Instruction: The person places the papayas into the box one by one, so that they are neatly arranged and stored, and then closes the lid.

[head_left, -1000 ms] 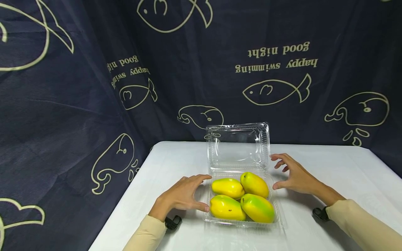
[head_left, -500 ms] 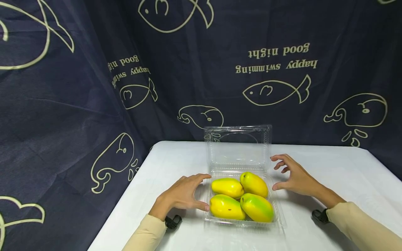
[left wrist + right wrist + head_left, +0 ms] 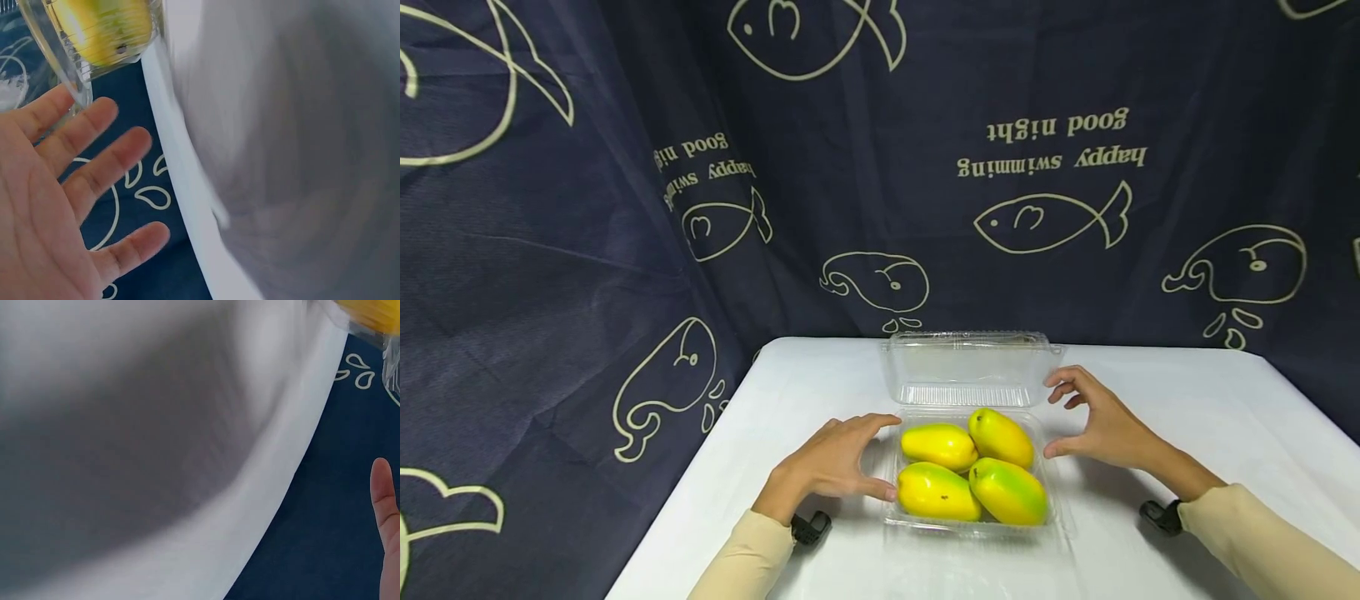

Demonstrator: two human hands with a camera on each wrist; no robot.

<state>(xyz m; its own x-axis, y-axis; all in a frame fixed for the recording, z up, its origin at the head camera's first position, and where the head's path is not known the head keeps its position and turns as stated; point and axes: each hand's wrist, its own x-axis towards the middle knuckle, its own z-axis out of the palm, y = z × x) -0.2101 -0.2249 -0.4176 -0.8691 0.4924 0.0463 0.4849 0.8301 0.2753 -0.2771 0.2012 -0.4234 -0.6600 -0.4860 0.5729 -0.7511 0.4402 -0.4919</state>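
A clear plastic clamshell box [image 3: 967, 527] sits on the table with several yellow-green mangoes [image 3: 936, 493] in its base. Its hinged lid [image 3: 966, 371] leans back at the far side. My left hand [image 3: 831, 462] is at the box's left side, fingers spread and thumb by the front left edge; whether it touches cannot be told. My right hand [image 3: 1108, 425] hovers at the right side with loosely bent fingers, holding nothing. In the left wrist view, the straight fingers lie near the box wall, below a mango [image 3: 106, 31]. Only the thumb [image 3: 382, 494] shows in the right wrist view.
The white-covered table [image 3: 820, 383] ends just behind the lid. A dark blue curtain [image 3: 850, 167] with fish and whale drawings hangs at the back and left. A black wrist device [image 3: 811, 528] sits on the left wrist and another [image 3: 1161, 517] on the right.
The lid has dropped farther back from nearly upright, away from me. Both hands and the mangoes stay almost in place; the whole view has shifted slightly.
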